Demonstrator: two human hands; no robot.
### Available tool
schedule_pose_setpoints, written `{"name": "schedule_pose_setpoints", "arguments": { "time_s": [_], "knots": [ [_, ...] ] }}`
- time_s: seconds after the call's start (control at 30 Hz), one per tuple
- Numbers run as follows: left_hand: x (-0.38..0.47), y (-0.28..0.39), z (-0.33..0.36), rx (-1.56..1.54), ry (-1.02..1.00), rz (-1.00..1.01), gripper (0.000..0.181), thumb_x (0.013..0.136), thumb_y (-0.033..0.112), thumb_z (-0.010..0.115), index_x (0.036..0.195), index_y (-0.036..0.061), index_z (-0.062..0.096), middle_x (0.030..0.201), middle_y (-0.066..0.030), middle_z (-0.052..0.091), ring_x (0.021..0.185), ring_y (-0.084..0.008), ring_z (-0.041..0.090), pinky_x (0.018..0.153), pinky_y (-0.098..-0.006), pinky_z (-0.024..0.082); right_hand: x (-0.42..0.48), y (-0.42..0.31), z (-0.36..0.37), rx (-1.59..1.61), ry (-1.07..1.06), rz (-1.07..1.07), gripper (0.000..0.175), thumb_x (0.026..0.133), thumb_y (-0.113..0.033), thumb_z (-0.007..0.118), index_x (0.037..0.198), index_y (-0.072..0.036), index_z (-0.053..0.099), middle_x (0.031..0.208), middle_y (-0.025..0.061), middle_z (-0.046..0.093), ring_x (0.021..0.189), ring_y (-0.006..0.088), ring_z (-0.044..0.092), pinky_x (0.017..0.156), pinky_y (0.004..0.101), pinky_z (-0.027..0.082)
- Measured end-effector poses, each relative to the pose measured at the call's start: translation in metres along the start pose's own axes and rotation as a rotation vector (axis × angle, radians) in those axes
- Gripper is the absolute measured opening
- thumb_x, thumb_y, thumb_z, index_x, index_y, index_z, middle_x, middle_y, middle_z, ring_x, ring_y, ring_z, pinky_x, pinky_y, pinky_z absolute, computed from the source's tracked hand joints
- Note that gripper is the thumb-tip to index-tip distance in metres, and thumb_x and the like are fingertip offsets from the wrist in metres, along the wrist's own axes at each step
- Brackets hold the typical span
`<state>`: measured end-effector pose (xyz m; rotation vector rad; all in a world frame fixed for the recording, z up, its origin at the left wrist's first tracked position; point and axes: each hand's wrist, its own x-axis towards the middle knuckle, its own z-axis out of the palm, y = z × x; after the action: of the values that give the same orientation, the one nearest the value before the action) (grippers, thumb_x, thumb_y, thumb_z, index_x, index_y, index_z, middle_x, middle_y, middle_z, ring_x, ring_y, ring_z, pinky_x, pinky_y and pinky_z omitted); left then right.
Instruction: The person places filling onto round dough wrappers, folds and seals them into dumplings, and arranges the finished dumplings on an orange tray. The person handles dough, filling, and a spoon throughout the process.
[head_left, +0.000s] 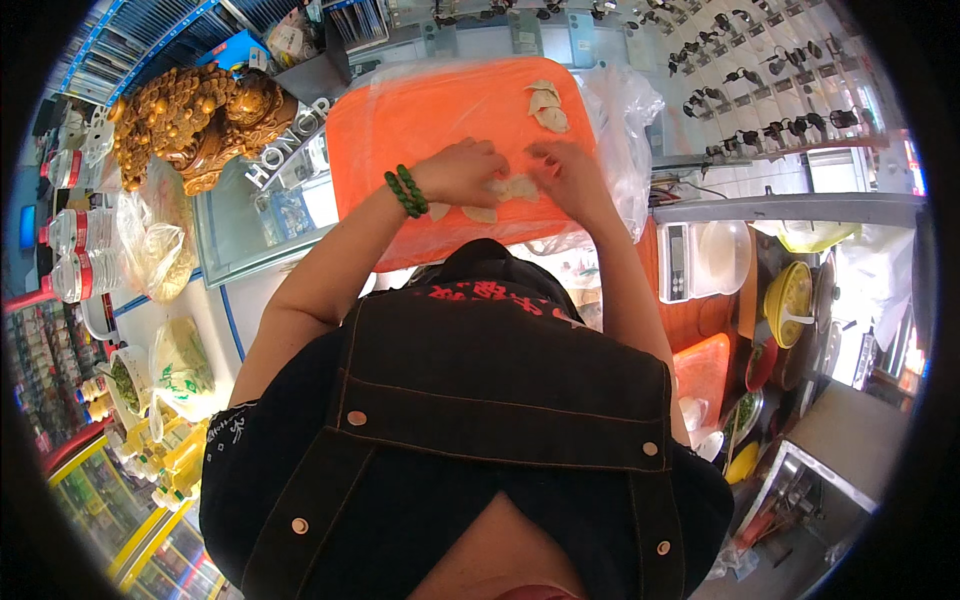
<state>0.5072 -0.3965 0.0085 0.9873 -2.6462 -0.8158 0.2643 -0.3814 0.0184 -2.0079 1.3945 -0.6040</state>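
My left hand (463, 174), with green bead bracelets at the wrist, is over an orange plastic tray (405, 127). Its curled fingers meet the left end of some pale, flat dough pieces (519, 188); whether they grip one is hidden. My right hand (564, 174) is just right of these pieces, fingers bent and apart, with nothing visible in them. More thin dough pieces (480, 215) lie along the tray's near side, partly below my left hand. A small overlapping row of folded dough pieces (547, 106) rests near the tray's far right corner.
Clear plastic film (622, 142) bulges out at the tray's right. A carved wooden ornament (202, 124) stands left on a glass counter (247, 240). To the right are a kitchen scale (677, 262) and a yellow basket (787, 304). Bottles (82, 230) line the left.
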Motion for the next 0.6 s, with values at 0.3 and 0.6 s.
{"name": "schedule_pose_setpoints", "arguments": {
  "time_s": [0.3, 0.6],
  "knots": [
    [0.002, 0.046, 0.006, 0.178, 0.092, -0.200, 0.035, 0.077, 0.028, 0.070, 0.103, 0.0060, 0.061, 0.096, -0.0146, 0.060, 0.084, -0.0357, 0.065, 0.074, -0.0466, 0.053, -0.016, -0.017, 0.012, -0.254, -0.084, -0.082, 0.026, 0.080, -0.017, 0.071, 0.104, -0.007, 0.069, 0.103, 0.0141, 0.062, 0.105, 0.0364, 0.058, 0.090, 0.0447, 0.050],
    [-0.007, 0.015, -0.010, -0.394, 0.165, -0.342, 0.025, 0.087, 0.019, 0.063, 0.106, 0.0028, 0.065, 0.091, -0.0106, 0.070, 0.078, -0.0197, 0.068, 0.071, -0.0323, 0.054, -0.010, -0.014, 0.007, -0.009, -0.054, 0.088, 0.023, 0.086, -0.020, 0.067, 0.102, -0.005, 0.072, 0.097, 0.0157, 0.066, 0.093, 0.0341, 0.065, 0.084, 0.0428, 0.052]
  ]
}}
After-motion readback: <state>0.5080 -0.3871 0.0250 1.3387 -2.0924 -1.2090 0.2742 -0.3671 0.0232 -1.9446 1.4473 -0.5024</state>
